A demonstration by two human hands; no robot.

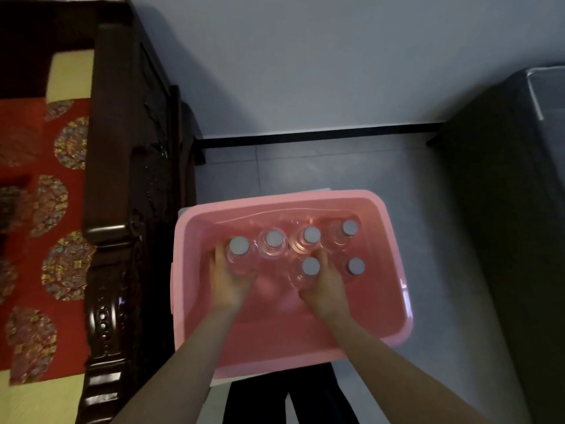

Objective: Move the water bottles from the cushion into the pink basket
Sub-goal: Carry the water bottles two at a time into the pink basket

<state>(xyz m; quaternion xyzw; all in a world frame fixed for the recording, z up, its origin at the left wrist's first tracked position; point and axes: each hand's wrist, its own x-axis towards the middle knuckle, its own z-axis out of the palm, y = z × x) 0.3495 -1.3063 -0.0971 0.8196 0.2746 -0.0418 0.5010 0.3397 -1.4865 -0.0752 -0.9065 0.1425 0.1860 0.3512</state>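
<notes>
We are at the putting-down step. Both hands are down inside the pink basket (276,199), and each one has a bottle.

The left hand (227,281) has its fingers curled round the end bottle (239,246), at the left end of the back row. The right hand (324,290) has its fingers wrapped round the front bottle (311,266), which is just in front of that row.

We count six water bottles (274,238) in the basket. They all stand up straight with their grey caps on top. Four make the back row, close side by side, and two stand in front. They are see-through, so the pink shows through them.

The red cushion (61,209) with round patterns lies on the dark wooden seat (122,179), just to the left of the basket. We see no bottle on the part in view. Some of it is out of the picture, so we cannot tell if any are left there.

Next, we think both hands should let go — but only once each bottle stands flat on the bottom. Then the hands should lift straight up, because the bottles are packed close and a bump could tip one over. After that, we would look at the cushion for more.
</notes>
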